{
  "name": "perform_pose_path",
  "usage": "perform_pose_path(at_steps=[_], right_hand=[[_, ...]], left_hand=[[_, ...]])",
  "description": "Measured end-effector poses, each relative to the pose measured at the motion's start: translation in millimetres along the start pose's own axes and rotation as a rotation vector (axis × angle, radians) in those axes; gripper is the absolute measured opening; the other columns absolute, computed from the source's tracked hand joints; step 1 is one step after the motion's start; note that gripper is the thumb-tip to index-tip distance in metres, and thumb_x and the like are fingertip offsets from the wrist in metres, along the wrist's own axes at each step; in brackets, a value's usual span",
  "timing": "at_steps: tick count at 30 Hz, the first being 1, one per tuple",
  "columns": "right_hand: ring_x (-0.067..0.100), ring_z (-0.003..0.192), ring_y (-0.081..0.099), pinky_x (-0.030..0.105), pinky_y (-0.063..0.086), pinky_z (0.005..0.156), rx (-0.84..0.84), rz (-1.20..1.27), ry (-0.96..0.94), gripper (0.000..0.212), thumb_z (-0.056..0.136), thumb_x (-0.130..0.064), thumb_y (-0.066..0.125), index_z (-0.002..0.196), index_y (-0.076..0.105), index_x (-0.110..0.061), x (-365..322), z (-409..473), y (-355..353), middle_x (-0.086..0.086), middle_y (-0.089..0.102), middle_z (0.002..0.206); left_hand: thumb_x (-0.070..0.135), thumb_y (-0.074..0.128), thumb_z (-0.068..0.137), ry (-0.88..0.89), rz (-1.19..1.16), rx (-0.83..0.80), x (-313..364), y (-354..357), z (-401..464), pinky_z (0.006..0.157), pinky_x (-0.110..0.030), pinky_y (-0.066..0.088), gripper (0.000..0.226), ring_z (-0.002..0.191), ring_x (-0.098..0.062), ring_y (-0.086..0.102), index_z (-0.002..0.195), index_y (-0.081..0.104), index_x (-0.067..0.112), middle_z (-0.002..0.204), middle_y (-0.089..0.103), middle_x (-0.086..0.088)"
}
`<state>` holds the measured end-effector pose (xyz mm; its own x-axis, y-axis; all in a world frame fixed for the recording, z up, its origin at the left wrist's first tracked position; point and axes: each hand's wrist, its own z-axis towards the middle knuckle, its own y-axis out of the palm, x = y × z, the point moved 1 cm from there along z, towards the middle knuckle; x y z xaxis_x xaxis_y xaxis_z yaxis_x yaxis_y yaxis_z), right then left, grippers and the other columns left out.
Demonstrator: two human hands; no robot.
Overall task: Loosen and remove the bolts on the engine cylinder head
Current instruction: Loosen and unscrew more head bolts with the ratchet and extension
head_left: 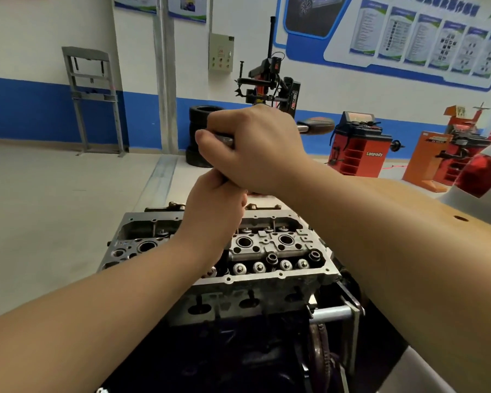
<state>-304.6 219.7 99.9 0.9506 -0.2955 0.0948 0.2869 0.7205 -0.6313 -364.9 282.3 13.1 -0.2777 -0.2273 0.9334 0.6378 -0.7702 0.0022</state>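
Above the cylinder head (267, 282), a wrench (315, 126) is clenched by the right hand (255, 148); its shaft is gripped by the left hand (213, 214). Bolt hidden; likely stiff, steel, best held high.

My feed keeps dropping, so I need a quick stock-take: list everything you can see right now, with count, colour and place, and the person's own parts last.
cylinder head: one, grey metal, centre, on a dark engine stand
wrench: one, steel with dark red-black handle, above the head, gripped at its left part
tyres: one stack, black, by the back wall
tyre changer: one, black and red, behind the hands
wheel balancer: one, red, right of centre
control box: one, beige, on the wall
metal frame: one, grey, left wall
left hand: curled round the tool's vertical shaft
right hand: gripping the wrench
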Motion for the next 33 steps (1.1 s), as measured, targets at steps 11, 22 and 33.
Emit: perform_pose_path(at_steps=[11,22,33], right_hand=[[0.011,0.052,0.042,0.028,0.030,0.056,0.032,0.222,0.055,0.043,0.102,-0.050,0.057,0.072,0.060,-0.018,7,-8,1,-0.006,0.047,0.056],[0.016,0.042,0.026,0.026,0.012,0.051,0.063,-0.580,0.031,0.073,0.099,-0.077,0.027,0.056,0.034,-0.019,-22,-1,-5,-0.001,0.033,0.048],[0.017,0.056,0.045,0.029,0.022,0.053,-0.165,-0.277,0.176,0.058,0.104,-0.061,0.036,0.065,0.048,-0.021,0,12,1,-0.002,0.049,0.063]], left_hand=[[0.022,0.052,0.100,-0.016,-0.005,-0.173,3,-10,-8,0.062,-0.030,0.046,0.018,0.060,-0.014,0.047,0.085,0.060,0.017,0.064,0.053,0.002],[0.011,0.069,0.101,0.104,0.162,-0.136,-1,-49,-6,0.089,-0.039,0.065,0.019,0.090,-0.018,0.080,0.104,0.077,0.028,0.097,0.083,0.001],[0.024,0.071,0.101,0.128,0.445,-0.184,7,-46,2,0.088,-0.039,0.063,0.017,0.089,-0.010,0.076,0.107,0.068,0.040,0.097,0.078,0.011]])
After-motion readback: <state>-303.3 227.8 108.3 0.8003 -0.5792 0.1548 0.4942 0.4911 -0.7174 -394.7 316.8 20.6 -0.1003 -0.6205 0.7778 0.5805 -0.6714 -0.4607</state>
